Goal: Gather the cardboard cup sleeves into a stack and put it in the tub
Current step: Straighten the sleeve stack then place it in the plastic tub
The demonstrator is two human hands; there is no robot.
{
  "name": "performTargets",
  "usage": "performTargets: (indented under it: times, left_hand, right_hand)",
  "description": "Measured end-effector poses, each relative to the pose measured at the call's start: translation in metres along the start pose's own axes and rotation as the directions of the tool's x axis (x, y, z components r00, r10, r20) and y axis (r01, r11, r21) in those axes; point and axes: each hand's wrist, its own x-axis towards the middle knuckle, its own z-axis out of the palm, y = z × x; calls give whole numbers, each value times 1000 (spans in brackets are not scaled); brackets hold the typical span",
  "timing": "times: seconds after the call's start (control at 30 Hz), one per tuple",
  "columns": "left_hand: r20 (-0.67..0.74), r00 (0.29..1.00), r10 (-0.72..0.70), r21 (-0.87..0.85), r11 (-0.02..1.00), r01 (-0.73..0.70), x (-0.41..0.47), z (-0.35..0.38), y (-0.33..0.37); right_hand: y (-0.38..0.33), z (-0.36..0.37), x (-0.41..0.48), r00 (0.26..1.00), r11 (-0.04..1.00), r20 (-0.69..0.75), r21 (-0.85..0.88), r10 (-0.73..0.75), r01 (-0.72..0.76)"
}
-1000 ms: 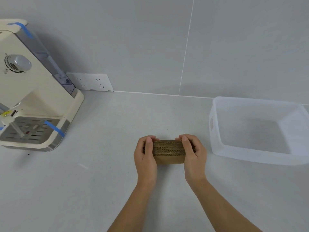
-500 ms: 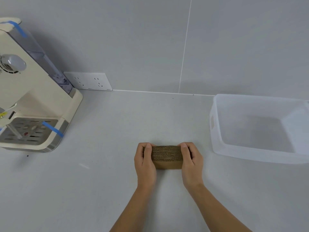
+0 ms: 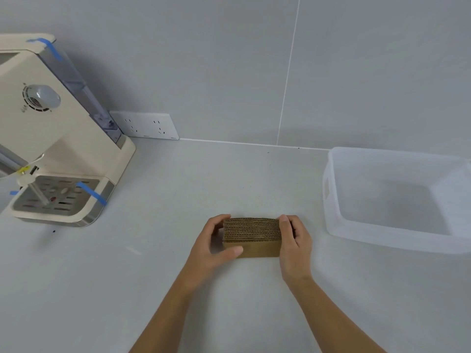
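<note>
A stack of brown cardboard cup sleeves [image 3: 252, 234] stands on edge on the grey counter, its corrugated edges facing up. My left hand [image 3: 212, 245] presses the stack's left end, thumb across the front face. My right hand [image 3: 295, 240] clamps the right end. The translucent plastic tub [image 3: 334, 225] sits to the right of the stack, apart from my right hand, and holds nothing visible.
A cream coffee machine [image 3: 51, 138] with blue tape strips stands at the far left. A white double wall socket [image 3: 147, 124] sits low on the grey wall behind. Bare counter [image 3: 163, 189] lies between the machine and the stack.
The hands stay pressed on the stack's two ends. My left thumb has moved onto the stack's front face. The stack has barely shifted on the counter.
</note>
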Motion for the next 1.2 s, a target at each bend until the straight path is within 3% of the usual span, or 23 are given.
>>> performTargets:
  times: [0.23,0.57,0.73,0.83,0.97,1.07,1.2]
  left_hand:
    - [83,996,-26,196,980,9,2,-16,-2]
    - [47,999,-10,176,984,1,4,-14,-4]
    - [55,998,-4,177,984,-5,5,-15,-4]
    - [64,998,-2,192,981,-10,5,-15,-6]
    - [61,998,9,202,979,-21,5,-16,-7]
    - [66,998,17,205,978,-30,5,-15,-5]
    - [69,998,10,194,981,-23,5,-16,-4]
  right_hand:
    - [-4,-1,-1,1000,1000,18,-21,5,-5]
    - [-6,-5,0,996,998,81,-47,36,-32]
    - [-9,-23,-2,960,996,271,-73,63,-45]
    - [-9,-43,3,899,991,421,-98,125,-92]
    - [-8,-62,7,835,968,526,-248,159,-29]
    - [-6,-65,10,836,938,535,-338,125,76]
    - [-4,-65,11,880,950,462,-308,108,45]
